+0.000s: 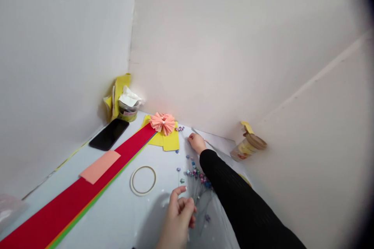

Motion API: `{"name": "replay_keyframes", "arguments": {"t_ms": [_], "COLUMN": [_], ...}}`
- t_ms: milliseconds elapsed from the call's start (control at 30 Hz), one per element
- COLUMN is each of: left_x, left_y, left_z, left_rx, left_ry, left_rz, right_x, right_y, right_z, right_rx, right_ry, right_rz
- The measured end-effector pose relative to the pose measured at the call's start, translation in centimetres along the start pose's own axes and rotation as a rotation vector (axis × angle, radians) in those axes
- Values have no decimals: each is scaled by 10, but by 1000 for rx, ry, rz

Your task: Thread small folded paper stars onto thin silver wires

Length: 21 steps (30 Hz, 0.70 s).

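My right hand [198,142] reaches towards the back of the table with its fingers curled together; what they grip, if anything, is hidden. Just left of it lies a small cluster of purple-blue paper stars [180,128]. My left hand [179,216] is raised at the front, index finger and thumb apart, with a small white bit at the index fingertip. Behind and beside that hand, a bunch of blue, purple and pink stars [195,173] on thin clear stems lies on the table. A pleated peach paper flower [163,123] rests on yellow paper pieces [171,142].
A roll of tape [143,181] lies left of my left hand. Long red paper strips [67,206] bear a peach piece [100,166]. A black phone [109,134], a tissue-topped jar [128,109] and a tilted cup [248,147] stand near the walls.
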State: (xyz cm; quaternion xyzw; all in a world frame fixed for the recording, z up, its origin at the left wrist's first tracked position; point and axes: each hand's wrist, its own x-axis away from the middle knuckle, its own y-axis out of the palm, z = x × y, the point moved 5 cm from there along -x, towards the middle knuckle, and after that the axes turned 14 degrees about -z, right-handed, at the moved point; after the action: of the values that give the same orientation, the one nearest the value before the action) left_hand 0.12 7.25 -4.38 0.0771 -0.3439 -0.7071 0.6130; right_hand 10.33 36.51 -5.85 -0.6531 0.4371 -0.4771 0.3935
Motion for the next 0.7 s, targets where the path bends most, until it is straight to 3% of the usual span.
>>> {"name": "replay_keyframes", "arguments": {"t_ms": [233, 467, 700], "left_x": [3, 7, 5], "left_y": [-5, -2, -6], "left_z": [7, 13, 9], "left_rx": [24, 63, 66], "left_ry": [23, 18, 33], "left_rz": [67, 68, 60], "right_x": [1, 7, -3], "right_y": [-1, -2, 1], "right_z": [4, 14, -4], "right_rx": [-1, -11, -7], "right_ry": [-54, -14, 95], "right_rz": [36, 25, 12]}}
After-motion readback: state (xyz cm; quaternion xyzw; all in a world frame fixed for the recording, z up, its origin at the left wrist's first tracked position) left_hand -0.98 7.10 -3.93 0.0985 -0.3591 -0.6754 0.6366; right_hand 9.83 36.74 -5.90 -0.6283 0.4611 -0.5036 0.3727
